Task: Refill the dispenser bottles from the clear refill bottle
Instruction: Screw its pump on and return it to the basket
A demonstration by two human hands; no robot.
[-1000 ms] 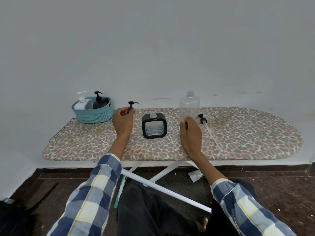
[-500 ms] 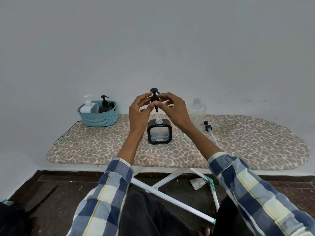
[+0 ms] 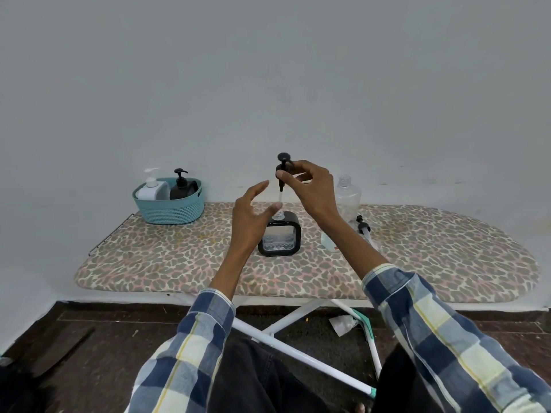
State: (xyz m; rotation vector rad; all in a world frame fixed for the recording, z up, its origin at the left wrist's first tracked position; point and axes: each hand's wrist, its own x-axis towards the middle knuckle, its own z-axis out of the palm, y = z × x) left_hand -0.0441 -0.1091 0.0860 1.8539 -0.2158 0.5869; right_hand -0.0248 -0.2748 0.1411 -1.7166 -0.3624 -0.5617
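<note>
A square black-framed dispenser bottle [image 3: 280, 238] stands uncapped in the middle of the ironing board [image 3: 167, 263]. My right hand [image 3: 310, 189] pinches a black pump head [image 3: 282, 166] above the bottle's neck, its clear tube hanging down toward the opening. My left hand [image 3: 253, 213] hovers beside the tube with fingers spread, holding nothing. The clear refill bottle [image 3: 347, 196] stands uncapped behind my right wrist. A second pump with a long tube [image 3: 363, 226] lies on the board to its right.
A teal basket [image 3: 171, 208] at the board's back left holds a white dispenser [image 3: 152, 187] and a black dispenser [image 3: 182, 187]. The wall runs close behind the board. White board legs [image 3: 298, 350] cross below, over a dark floor with a paper scrap [image 3: 343, 324].
The left hand brought the black pump from the left to above the square bottle; both hands held it, and now the left hand has let go while the right hand keeps it.
</note>
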